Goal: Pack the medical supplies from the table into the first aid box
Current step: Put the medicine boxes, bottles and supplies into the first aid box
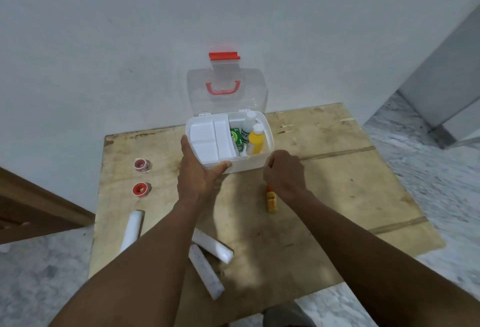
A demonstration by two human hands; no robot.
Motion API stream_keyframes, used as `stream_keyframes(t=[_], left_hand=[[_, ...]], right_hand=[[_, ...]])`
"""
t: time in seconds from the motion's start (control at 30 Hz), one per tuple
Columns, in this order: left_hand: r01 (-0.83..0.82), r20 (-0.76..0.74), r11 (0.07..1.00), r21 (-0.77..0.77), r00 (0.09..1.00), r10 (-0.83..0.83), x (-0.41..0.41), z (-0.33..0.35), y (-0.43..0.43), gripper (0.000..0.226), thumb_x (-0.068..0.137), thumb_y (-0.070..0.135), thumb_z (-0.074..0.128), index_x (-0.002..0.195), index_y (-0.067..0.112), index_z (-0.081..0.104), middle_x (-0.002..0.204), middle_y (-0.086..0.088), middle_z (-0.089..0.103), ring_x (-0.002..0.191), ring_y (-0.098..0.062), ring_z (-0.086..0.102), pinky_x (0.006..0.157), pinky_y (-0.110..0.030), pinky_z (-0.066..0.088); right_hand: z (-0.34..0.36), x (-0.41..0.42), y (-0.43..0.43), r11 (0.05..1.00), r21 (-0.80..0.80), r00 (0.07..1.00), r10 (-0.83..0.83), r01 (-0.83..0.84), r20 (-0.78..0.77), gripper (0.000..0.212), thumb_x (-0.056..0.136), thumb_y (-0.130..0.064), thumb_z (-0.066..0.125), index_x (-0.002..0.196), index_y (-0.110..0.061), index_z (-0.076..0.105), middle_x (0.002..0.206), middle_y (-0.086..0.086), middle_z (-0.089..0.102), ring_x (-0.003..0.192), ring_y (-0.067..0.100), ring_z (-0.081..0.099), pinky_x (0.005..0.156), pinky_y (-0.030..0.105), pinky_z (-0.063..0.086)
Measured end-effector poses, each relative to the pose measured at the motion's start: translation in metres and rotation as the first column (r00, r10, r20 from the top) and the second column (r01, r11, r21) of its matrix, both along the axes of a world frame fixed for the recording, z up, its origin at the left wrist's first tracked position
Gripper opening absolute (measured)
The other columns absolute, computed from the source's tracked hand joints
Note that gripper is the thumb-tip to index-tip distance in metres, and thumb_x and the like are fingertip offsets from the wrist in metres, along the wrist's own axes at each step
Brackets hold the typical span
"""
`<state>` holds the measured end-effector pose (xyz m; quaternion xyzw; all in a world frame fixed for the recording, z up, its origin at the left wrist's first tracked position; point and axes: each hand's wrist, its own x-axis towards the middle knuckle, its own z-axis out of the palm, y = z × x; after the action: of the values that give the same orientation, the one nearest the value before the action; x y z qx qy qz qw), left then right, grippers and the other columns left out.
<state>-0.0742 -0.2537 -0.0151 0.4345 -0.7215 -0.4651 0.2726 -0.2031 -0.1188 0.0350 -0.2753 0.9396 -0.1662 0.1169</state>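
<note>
The white first aid box (255,164) stands open at the back of the wooden table, its clear lid (226,93) leaning up against the wall. Inside are a white tray (210,139), a green carton (237,137), a white bottle (248,125) and a yellow bottle (255,141). My left hand (198,171) grips the box's front left corner, thumb along the front rim. My right hand (284,173) hovers curled just in front of the box's right end; nothing shows in its fingers. An orange tube (271,202) lies on the table, its top end hidden under that hand.
Two red-and-white tape rolls (141,165) (141,189) sit at the table's left. A white roll (132,230) lies near the left edge. Two more white wrapped rolls (213,247) (206,272) lie near the front between my forearms. The wall stands directly behind the box.
</note>
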Motion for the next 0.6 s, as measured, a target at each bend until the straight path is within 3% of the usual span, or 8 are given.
stream_keyframes(t=[0.2, 0.37, 0.47, 0.6], left_hand=[[-0.005, -0.003, 1.000, -0.010, 1.000, 0.005, 0.000, -0.002, 0.000, 0.107, 0.060, 0.035, 0.091, 0.143, 0.030, 0.022, 0.123, 0.015, 0.051, 0.115, -0.016, 0.053, 0.090, -0.040, 0.050], [-0.004, 0.004, 1.000, -0.006, 1.000, 0.004, 0.000, 0.000, 0.002, 0.108, 0.061, 0.037, 0.090, 0.144, 0.032, 0.021, 0.120, 0.017, 0.049, 0.110, -0.011, 0.049, 0.089, -0.036, 0.048], [-0.001, -0.008, 1.000, -0.009, 1.000, 0.001, -0.001, 0.002, 0.002, 0.105, 0.061, 0.034, 0.090, 0.142, 0.032, 0.023, 0.119, 0.019, 0.049, 0.108, -0.009, 0.049, 0.088, -0.035, 0.048], [0.004, -0.004, 1.000, -0.010, 1.000, -0.004, -0.001, 0.003, 0.001, 0.105, 0.061, 0.036, 0.090, 0.141, 0.033, 0.023, 0.121, 0.018, 0.048, 0.111, -0.011, 0.049, 0.089, -0.038, 0.049]], right_hand=[[-0.031, 0.002, 0.011, 0.975, 0.212, 0.984, 0.024, -0.062, 0.176, 0.022, 0.093, -0.019, 0.052, 0.111, -0.007, 0.054, 0.117, 0.015, 0.061, 0.110, 0.033, 0.058, 0.080, 0.032, 0.042], [-0.034, 0.000, 0.012, 0.977, 0.206, 0.979, 0.008, -0.050, 0.201, 0.019, 0.093, -0.014, 0.049, 0.110, -0.007, 0.050, 0.115, 0.016, 0.061, 0.107, 0.034, 0.059, 0.074, 0.032, 0.039], [-0.029, -0.001, 0.013, 0.978, 0.196, 0.976, 0.034, -0.077, 0.214, 0.020, 0.093, -0.015, 0.047, 0.111, -0.007, 0.052, 0.116, 0.016, 0.061, 0.108, 0.034, 0.058, 0.079, 0.033, 0.042], [-0.008, 0.000, 0.010, 0.984, 0.139, 0.975, 0.077, -0.108, 0.210, 0.025, 0.085, -0.015, 0.060, 0.109, -0.007, 0.058, 0.108, 0.009, 0.066, 0.106, 0.028, 0.062, 0.074, 0.028, 0.041]])
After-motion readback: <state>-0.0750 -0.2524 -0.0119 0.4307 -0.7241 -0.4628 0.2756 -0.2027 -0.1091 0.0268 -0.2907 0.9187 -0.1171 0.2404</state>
